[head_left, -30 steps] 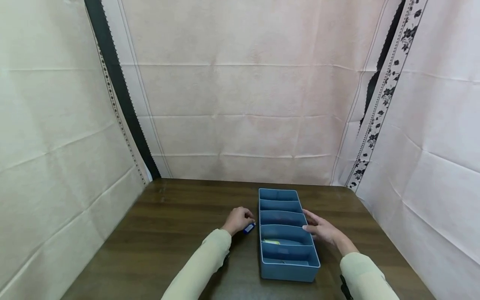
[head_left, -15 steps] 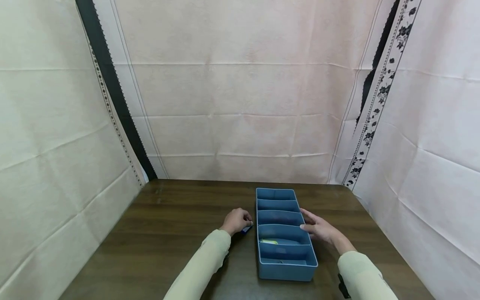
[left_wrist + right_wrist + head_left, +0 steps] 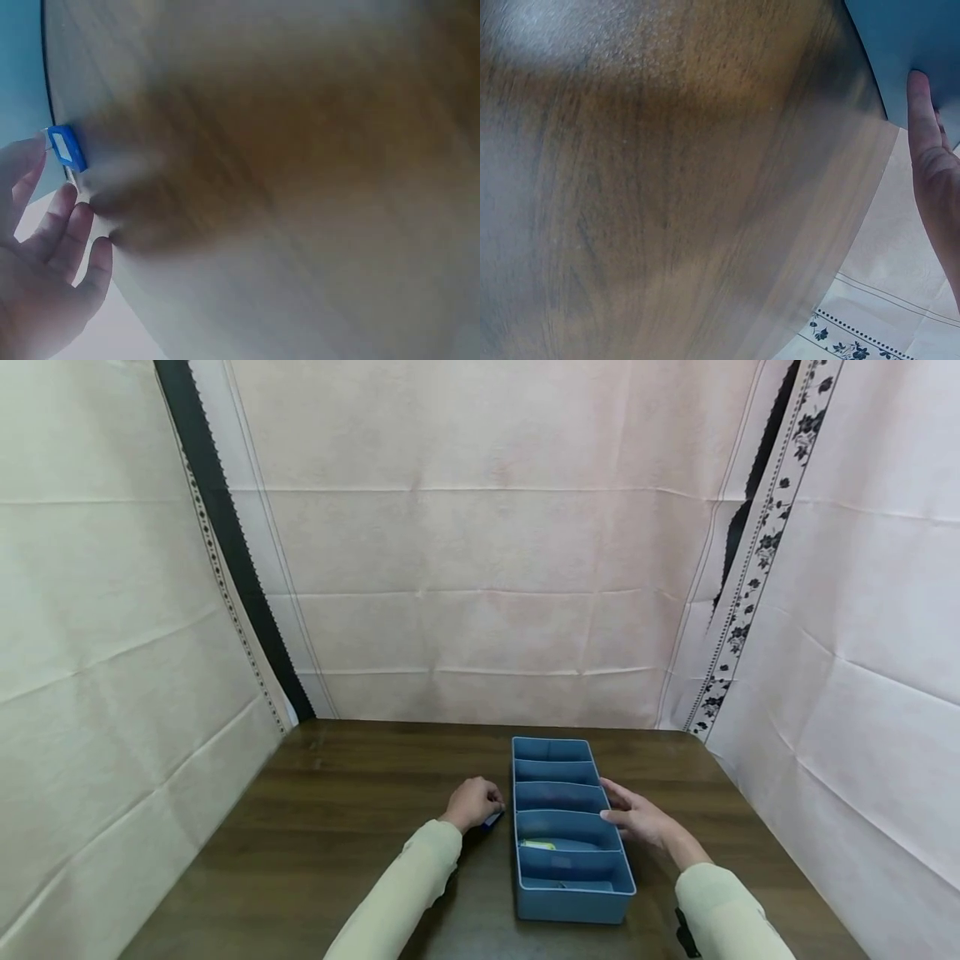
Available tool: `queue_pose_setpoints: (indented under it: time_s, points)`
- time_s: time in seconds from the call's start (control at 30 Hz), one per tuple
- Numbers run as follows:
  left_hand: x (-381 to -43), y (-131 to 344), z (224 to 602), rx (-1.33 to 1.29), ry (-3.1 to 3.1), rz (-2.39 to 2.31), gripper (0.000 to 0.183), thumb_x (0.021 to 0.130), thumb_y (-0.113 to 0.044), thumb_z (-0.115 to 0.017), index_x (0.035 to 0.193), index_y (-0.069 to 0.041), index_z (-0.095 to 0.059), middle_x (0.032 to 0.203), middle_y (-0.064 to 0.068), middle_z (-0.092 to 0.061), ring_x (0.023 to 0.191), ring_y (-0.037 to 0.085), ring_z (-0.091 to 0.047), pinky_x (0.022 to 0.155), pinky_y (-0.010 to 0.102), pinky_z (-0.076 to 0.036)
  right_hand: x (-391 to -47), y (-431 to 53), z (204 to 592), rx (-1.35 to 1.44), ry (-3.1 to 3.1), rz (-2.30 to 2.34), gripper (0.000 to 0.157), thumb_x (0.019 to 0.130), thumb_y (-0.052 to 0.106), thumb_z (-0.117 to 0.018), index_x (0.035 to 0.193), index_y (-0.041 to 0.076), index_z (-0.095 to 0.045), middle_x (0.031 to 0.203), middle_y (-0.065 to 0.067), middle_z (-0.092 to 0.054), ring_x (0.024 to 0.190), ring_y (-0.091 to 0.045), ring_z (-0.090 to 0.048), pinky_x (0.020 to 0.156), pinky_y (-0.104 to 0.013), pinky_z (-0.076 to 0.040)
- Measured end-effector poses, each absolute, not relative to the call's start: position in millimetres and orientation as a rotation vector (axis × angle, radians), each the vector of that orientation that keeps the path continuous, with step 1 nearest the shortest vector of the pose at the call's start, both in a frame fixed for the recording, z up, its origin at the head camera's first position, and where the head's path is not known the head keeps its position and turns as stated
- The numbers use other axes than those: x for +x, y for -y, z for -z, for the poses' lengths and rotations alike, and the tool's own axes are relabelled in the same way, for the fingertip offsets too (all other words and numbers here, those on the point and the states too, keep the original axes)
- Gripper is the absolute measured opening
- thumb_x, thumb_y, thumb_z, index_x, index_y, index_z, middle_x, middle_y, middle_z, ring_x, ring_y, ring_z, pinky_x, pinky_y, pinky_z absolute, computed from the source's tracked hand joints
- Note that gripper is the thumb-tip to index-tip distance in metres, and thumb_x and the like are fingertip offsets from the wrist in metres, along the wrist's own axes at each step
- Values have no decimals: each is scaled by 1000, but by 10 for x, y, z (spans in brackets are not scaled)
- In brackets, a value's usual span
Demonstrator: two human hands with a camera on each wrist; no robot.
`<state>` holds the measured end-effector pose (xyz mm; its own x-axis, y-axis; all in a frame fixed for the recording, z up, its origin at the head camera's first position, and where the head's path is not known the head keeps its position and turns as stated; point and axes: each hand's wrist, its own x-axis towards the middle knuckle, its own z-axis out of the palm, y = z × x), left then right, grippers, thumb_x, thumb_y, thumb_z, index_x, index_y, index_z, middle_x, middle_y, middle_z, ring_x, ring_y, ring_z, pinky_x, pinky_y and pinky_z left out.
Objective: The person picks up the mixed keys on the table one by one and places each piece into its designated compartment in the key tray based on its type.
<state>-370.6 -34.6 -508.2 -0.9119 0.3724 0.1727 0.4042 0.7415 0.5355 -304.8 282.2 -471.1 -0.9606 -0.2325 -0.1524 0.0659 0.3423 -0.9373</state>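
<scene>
A long blue divided box (image 3: 573,906) stands on the table, its compartments in a row from near to far. To its left, my left hand (image 3: 472,802) pinches a small blue key tag (image 3: 67,148) with a white label window by its end. The tag hangs close to the box's wall in the left wrist view, and the remaining fingers are loosely spread. My right hand (image 3: 648,822) rests against the box's right side, thumb and forefinger at the rim. In the right wrist view a straight finger (image 3: 922,112) touches the outer wall. Most of its other fingers are hidden.
A small yellow-green item (image 3: 538,844) lies in the second compartment from the front. Something small and indistinct (image 3: 561,884) is in the front one. The brown wooden table (image 3: 375,760) is bounded by pale cloth hangings (image 3: 480,552) at the back and sides.
The key tag has turned and now shows less of itself below my left fingers. The view has shifted slightly; my right hand stays at the box's side.
</scene>
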Motion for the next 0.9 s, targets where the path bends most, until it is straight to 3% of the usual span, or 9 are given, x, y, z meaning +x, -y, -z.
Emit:
queue_pose_setpoints:
  time_s: [0.27, 0.5, 0.9]
  points:
    - [-3690, 398, 4967, -634, 2855, 938, 7, 82, -20, -66, 80, -17, -71, 77, -10, -60, 72, 9, -54, 62, 28, -45, -3044, -2863, 4718, -171, -2331, 1669, 73, 85, 30, -62, 144, 20, -20, 142, -19, -27, 118, -38, -42, 88, -51, -40]
    - [-3622, 472, 4852, -619, 2829, 1013, 8, 84, -23, -65, 80, -18, -70, 80, -8, -55, 78, 11, -49, 66, 29, -44, -3048, -2863, 4728, -169, -2330, 1663, 66, 90, 22, -56, 144, 21, -19, 141, -19, -28, 118, -38, -42, 88, -51, -39]
    - [-3504, 592, 4691, -547, 2797, 1236, 9, 85, -26, -64, 83, -18, -70, 85, -6, -53, 80, 15, -48, 67, 30, -44, -3071, -2832, 4744, -173, -2323, 1692, 66, 89, 22, -58, 144, 20, -21, 141, -19, -29, 116, -38, -44, 86, -50, -41]
